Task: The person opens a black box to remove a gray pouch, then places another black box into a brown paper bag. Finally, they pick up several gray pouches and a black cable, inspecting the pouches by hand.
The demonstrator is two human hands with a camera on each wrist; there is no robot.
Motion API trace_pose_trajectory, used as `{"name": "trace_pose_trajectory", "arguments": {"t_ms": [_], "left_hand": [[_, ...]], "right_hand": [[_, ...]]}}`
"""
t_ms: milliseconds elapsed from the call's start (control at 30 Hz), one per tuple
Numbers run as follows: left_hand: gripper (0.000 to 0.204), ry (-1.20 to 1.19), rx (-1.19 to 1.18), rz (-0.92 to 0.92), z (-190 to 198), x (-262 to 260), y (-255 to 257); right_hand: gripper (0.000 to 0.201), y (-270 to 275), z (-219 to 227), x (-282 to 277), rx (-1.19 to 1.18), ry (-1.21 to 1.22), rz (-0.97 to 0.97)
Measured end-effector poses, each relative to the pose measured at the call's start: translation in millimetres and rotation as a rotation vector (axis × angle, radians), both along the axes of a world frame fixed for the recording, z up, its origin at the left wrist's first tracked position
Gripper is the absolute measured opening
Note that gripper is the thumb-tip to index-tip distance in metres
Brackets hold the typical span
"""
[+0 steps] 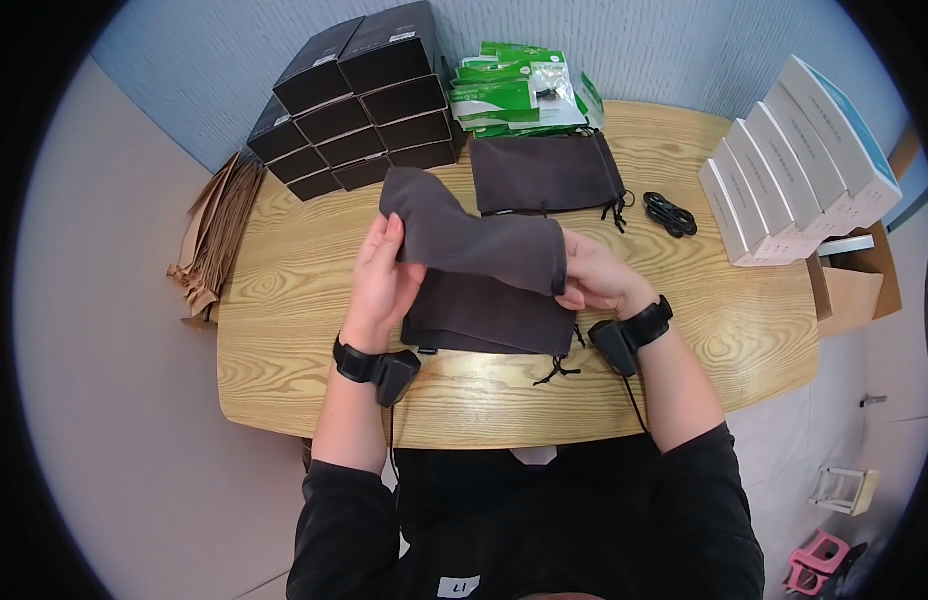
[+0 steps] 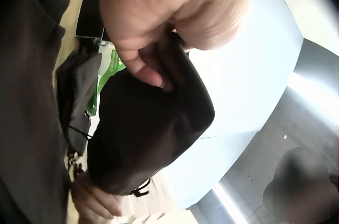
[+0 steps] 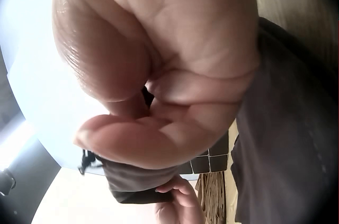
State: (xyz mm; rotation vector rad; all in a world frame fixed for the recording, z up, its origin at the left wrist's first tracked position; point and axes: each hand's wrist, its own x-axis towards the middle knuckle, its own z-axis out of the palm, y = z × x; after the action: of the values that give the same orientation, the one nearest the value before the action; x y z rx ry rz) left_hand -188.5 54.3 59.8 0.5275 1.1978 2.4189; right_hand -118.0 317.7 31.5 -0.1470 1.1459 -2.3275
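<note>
A dark grey cloth pouch (image 1: 474,240) is held up above the table between both hands. The left hand (image 1: 382,275) grips its left end, and in the left wrist view the left hand's (image 2: 169,17) fingers pinch the cloth (image 2: 153,123). At the pouch's right end the right hand (image 1: 602,272) grips the edge; in the right wrist view the right hand (image 3: 164,75) has curled fingers, with part of the pouch (image 3: 137,181) beyond them. Beneath the raised pouch lie more grey pouches (image 1: 484,318) with black drawstrings.
Black boxes (image 1: 369,105) are stacked at the back left, beside green and white packets (image 1: 514,95). Another grey pouch (image 1: 546,173) and a coiled black cable (image 1: 670,214) lie behind the hands. White boxes (image 1: 784,170) stand right, brown paper bags (image 1: 219,235) left.
</note>
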Motion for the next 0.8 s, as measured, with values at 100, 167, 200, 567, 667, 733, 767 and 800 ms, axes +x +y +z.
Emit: {"name": "trace_pose_trajectory", "arguments": {"t_ms": [100,167,200,567,667,733,767,800], "left_hand": [[0.032,-0.114,0.021,-0.069,-2,1,-2],[0.032,-0.183,0.025,-0.115,0,7,0],[0.03,-0.275,0.074,-0.097,7,16,7],[0.022,-0.082,-0.375,0.151,-11,19,23],[0.024,-0.09,-0.407,0.038,-12,19,22],[0.024,-0.094,-0.354,0.01,-9,22,27],[0.023,-0.098,-0.302,-0.017,-8,23,28],[0.023,-0.098,-0.303,-0.016,-9,23,28]], "right_hand": [[0.033,-10,-1,0,0.142,0.063,-0.076],[0.031,-12,-3,0,0.21,0.056,-0.1],[0.028,-13,-5,0,0.193,0.036,-0.093],[0.026,-19,2,1,0.392,0.045,-0.184],[0.027,-20,1,2,0.527,0.127,-0.235],[0.025,-19,-1,0,0.529,0.157,-0.217],[0.025,-19,1,1,0.528,0.158,-0.216],[0.026,-18,4,2,0.556,0.161,-0.207]]}}
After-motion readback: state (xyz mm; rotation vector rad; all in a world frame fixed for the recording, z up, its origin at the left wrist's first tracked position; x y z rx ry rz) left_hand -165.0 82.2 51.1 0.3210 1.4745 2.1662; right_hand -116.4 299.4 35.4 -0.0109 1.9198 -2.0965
